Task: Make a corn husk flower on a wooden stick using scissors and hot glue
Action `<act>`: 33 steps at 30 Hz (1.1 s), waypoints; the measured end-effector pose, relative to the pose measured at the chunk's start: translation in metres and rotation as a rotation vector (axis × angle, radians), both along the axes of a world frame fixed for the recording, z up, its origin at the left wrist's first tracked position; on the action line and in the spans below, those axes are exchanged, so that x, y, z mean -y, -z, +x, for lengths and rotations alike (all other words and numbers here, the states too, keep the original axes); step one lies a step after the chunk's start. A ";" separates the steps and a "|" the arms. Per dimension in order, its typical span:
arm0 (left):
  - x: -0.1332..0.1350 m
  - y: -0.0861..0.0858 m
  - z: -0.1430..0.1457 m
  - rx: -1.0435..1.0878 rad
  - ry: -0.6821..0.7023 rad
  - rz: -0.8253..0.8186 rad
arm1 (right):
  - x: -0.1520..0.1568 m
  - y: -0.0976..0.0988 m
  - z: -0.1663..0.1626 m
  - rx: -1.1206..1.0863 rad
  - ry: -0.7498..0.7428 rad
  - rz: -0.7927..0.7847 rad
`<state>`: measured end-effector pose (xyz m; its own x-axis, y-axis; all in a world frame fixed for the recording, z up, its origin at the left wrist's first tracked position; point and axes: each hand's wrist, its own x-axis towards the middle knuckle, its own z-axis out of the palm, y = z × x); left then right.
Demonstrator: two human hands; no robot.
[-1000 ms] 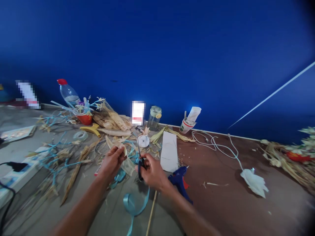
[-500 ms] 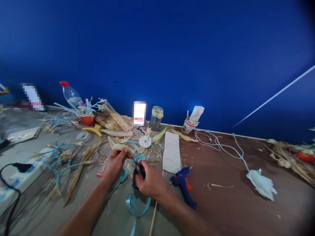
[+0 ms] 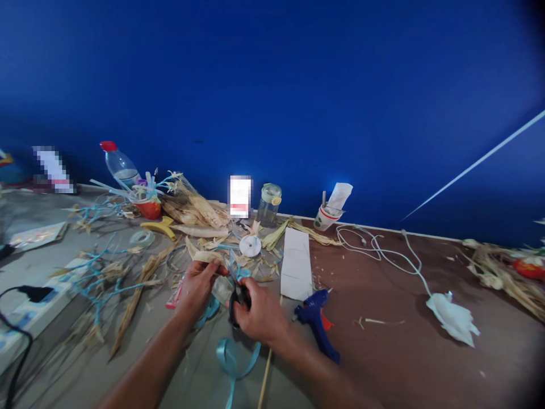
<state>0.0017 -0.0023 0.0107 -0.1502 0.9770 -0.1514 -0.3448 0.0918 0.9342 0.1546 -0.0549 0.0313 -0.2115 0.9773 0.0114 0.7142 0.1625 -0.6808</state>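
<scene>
dry husk [image 3: 203,255] pinched by l hand [image 3: 196,286], scissors [image 3: 237,295] in r hand [image 3: 259,312].

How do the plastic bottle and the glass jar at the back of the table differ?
The plastic bottle leans at a tilt; the glass jar stands upright. The bottle wears a small red cap, the jar a wide pale lid. The bottle sits far left behind the red cup, the jar near the middle beside the blurred card. Both are clear and stand against the blue wall, away from both hands.

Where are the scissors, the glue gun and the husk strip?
scissors [image 3: 235,298], head view, black handle in the right hand.
glue gun [image 3: 317,324], head view, blue body.
husk strip [image 3: 203,257], head view, pale middle above the left hand.
</scene>
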 end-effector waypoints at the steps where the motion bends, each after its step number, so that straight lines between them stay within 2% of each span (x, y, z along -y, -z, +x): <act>1: 0.000 0.001 0.000 0.005 0.005 0.004 | -0.001 0.001 0.000 -0.015 0.000 -0.002; 9: 0.003 0.000 0.000 0.010 0.051 0.050 | -0.007 0.003 0.003 -0.285 0.040 -0.063; 19: 0.002 -0.003 -0.001 0.103 0.039 -0.022 | -0.011 0.001 0.005 -0.406 0.071 -0.089; 22: 0.002 -0.004 -0.001 0.064 0.104 -0.050 | -0.013 0.001 0.007 -0.423 0.084 -0.074; 27: 0.003 -0.001 0.001 -0.069 0.341 -0.080 | -0.017 0.008 0.010 -0.471 0.122 -0.061; 33: 0.003 0.005 0.002 -0.088 0.295 -0.075 | -0.021 0.013 0.007 -0.671 0.216 0.031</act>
<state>0.0042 -0.0053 0.0056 0.1226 0.9670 -0.2234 -0.2116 0.2453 0.9461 0.1612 -0.0340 0.0186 0.0496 0.9937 0.1001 0.1600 0.0911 -0.9829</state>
